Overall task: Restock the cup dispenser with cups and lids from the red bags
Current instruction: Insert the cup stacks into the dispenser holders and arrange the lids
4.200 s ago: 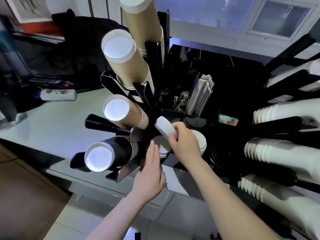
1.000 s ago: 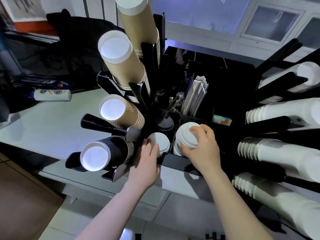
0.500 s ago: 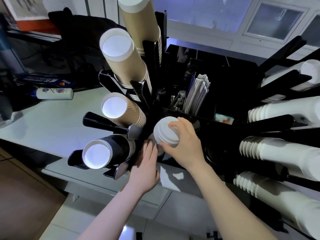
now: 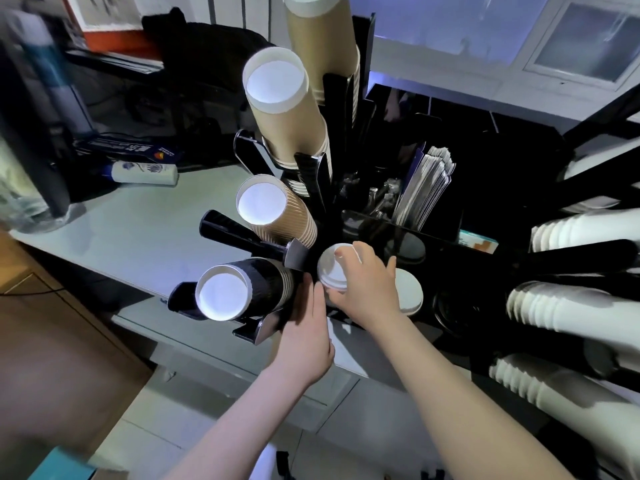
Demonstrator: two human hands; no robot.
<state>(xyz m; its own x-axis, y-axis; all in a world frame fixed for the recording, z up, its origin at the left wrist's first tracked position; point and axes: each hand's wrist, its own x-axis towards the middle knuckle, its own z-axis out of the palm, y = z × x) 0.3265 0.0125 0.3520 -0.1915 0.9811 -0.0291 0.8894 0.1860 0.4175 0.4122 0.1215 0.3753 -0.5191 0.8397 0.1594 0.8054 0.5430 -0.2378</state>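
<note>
A black cup dispenser (image 4: 485, 188) stands on the counter, with stacks of brown and black cups (image 4: 277, 216) slanting out on its left and white cup stacks (image 4: 568, 306) on its right. My right hand (image 4: 363, 282) grips a stack of white lids (image 4: 330, 270) over the left lid slot at the dispenser's front. A second pile of white lids (image 4: 410, 292) sits in the slot to the right. My left hand (image 4: 306, 334) lies with straight fingers against the dispenser's front edge, just left of the held lids.
A compartment of paper sleeves or napkins (image 4: 426, 188) stands behind the lid slots. A white tube (image 4: 142, 173) lies on the grey counter (image 4: 145, 230) at left, near dark clutter. The red bags are out of sight.
My right hand has carried the white lid stack from the right slot leftward and down over the left slot. My left hand has stayed at the dispenser's front.
</note>
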